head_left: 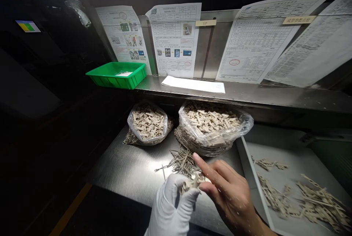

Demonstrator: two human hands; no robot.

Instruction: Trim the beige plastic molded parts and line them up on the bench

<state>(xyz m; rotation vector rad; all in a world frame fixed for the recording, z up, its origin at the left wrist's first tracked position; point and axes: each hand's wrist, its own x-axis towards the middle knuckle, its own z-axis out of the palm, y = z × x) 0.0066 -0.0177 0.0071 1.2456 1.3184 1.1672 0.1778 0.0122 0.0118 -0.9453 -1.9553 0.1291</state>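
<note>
My left hand [173, 201], in a white glove, is closed round a small cluster of beige tubular plastic parts [189, 185], held between thumb and fingers above the metal table. My bare right hand [229, 188] meets the cluster from the right. Its thumb presses at the near right end, and its index finger stretches forward past the parts; the other fingers are curled and partly hidden. Just beyond the hands lies a pile of thin grey metal pins [182, 160]. Behind the pile stand two clear plastic bags, a smaller one [165, 129] and a larger one [214, 140], both full of similar beige parts.
On the right is a grey tray [254, 186] with beige moulded pieces [319, 199] in loose heaps. A metal shelf [247, 93] runs behind the bags, carrying a green bin [118, 80] and a folded white paper [194, 84]. Printed sheets [176, 41] hang above.
</note>
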